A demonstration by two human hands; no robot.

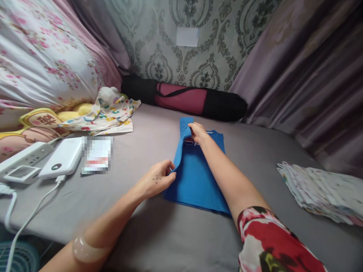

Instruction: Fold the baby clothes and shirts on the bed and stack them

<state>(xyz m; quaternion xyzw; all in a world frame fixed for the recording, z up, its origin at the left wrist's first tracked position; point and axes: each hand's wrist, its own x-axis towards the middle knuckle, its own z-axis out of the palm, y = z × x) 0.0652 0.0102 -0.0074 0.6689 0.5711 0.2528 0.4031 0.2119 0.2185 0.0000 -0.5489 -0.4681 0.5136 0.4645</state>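
Note:
A blue T-shirt [198, 177] with a partly hidden printed logo lies on the grey bed sheet [153, 124], its neckline at the far end. Its left side is lifted and partly folded inward. My left hand [159, 177] pinches the shirt's left edge near the middle of its length. Farther up, close to the sleeve, my right hand [197, 132] grips the same folded side, and its forearm passes over the shirt's right part. Some of the right fingertips are hidden by the cloth.
A pink and black carry bag [181, 99] lies along the wall. On the left are a white power bank [62, 156], a power strip [28, 158], a blurred packet [97, 155] and a patterned cloth [113, 117]. Folded white cloths [326, 190] lie at the right.

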